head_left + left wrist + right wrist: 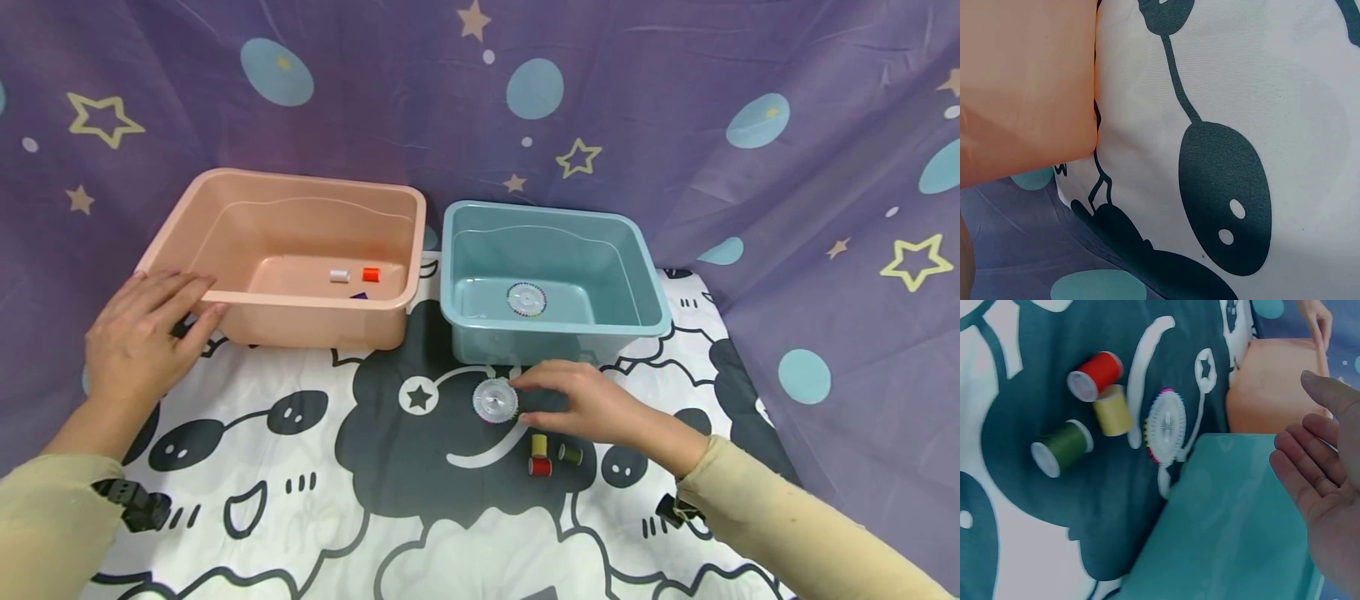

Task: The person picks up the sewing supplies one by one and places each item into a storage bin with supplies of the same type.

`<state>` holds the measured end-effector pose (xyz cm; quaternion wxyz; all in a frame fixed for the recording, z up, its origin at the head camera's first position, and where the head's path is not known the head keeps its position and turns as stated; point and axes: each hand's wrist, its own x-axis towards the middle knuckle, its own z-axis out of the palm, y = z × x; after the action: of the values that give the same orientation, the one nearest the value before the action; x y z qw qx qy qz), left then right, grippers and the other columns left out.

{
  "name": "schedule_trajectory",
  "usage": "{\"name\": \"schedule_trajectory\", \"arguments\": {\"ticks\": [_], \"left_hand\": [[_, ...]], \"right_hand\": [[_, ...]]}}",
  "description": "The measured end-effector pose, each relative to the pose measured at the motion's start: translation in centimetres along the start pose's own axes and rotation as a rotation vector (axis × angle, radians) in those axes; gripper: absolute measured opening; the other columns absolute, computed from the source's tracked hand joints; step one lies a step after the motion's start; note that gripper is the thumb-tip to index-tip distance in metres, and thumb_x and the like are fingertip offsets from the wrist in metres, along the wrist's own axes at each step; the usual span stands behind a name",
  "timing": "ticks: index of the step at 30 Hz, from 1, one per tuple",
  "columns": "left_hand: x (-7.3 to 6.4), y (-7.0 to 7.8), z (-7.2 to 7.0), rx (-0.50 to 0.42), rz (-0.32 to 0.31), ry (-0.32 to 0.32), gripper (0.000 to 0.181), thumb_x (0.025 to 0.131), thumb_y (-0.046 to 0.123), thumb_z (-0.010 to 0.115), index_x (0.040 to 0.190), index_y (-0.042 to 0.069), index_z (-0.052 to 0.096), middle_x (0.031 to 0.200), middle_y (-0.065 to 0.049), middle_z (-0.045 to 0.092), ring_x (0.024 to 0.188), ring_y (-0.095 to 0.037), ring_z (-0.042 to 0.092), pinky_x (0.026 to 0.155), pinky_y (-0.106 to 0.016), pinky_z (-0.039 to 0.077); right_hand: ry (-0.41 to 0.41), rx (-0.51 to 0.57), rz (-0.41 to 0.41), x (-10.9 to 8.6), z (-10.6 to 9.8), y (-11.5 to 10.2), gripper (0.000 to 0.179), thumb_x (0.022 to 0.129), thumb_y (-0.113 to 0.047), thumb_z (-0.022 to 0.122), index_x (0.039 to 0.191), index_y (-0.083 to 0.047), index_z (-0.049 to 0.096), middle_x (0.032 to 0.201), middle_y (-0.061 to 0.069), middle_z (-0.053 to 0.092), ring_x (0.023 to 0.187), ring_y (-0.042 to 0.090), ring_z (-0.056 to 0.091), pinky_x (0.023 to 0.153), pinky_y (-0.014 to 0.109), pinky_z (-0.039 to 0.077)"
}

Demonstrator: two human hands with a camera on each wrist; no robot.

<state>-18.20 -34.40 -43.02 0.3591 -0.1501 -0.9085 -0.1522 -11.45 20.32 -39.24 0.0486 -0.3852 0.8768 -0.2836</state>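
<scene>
My left hand (142,337) holds the rim of a peach-pink plastic bin (315,325) at its front left corner, fingers over the rim and thumb outside; the left wrist view shows the bin's wall but hardly any hand. My right hand (588,400) is in front of a blue-green bin (525,343), thumb and fingers apart and nothing between them. Beside its fingertips lies a round clear wheel of pins (495,401) with coloured heads. Near that hand are a yellow thread spool (539,445), a red spool (540,467) and a dark green spool (571,454).
Inside the pink bin lie a white spool (340,276), an orange-red spool (371,274) and a partly hidden dark blue item (360,296). Another pin wheel (527,299) lies in the blue-green bin. A patterned cloth (285,517) covers the surface; a purple curtain (420,100) hangs behind.
</scene>
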Motion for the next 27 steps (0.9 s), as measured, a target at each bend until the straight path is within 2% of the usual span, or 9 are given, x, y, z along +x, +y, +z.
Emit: {"name": "schedule_trajectory", "arguments": {"ticks": [3, 9, 16, 27], "left_hand": [[0.0, -0.1, 0.0, 0.000, 0.004, 0.005, 0.080, 0.103, 0.076, 0.038, 0.130, 0.011, 0.075, 0.126, -0.023, 0.074, 0.125, -0.045, 0.065, 0.129, -0.044, 0.032], [-0.1, -0.1, 0.0, 0.010, 0.000, -0.013, 0.079, 0.103, 0.076, 0.037, 0.132, 0.011, 0.074, 0.127, -0.022, 0.074, 0.127, -0.043, 0.064, 0.129, -0.043, 0.031], [-0.1, -0.2, 0.0, -0.004, 0.007, -0.009, 0.079, 0.104, 0.075, 0.038, 0.132, 0.010, 0.074, 0.127, -0.023, 0.073, 0.126, -0.045, 0.064, 0.129, -0.044, 0.032], [0.0, -0.1, 0.1, -0.017, 0.004, 0.018, 0.074, 0.104, 0.072, 0.042, 0.132, 0.011, 0.074, 0.126, -0.022, 0.074, 0.126, -0.044, 0.065, 0.129, -0.043, 0.032]], "right_hand": [[-0.007, 0.007, 0.022, -0.4, 0.6, 0.5, 0.042, 0.092, -0.022, 0.087, 0.131, -0.013, 0.076, 0.128, 0.000, 0.075, 0.120, 0.019, 0.070, 0.101, 0.043, 0.059], [-0.010, -0.015, 0.015, -1.1, 1.8, 1.7, 0.045, 0.090, -0.022, 0.088, 0.131, -0.010, 0.075, 0.127, 0.003, 0.075, 0.120, 0.023, 0.070, 0.101, 0.046, 0.059], [-0.067, -0.013, 0.089, -1.8, 2.9, 3.0, 0.046, 0.093, -0.024, 0.086, 0.134, -0.008, 0.073, 0.131, 0.004, 0.074, 0.124, 0.024, 0.069, 0.104, 0.049, 0.056], [-0.127, -0.017, 0.145, -3.1, 4.3, 4.3, 0.048, 0.094, -0.023, 0.086, 0.137, -0.007, 0.072, 0.132, 0.005, 0.073, 0.123, 0.024, 0.068, 0.104, 0.046, 0.057]]}}
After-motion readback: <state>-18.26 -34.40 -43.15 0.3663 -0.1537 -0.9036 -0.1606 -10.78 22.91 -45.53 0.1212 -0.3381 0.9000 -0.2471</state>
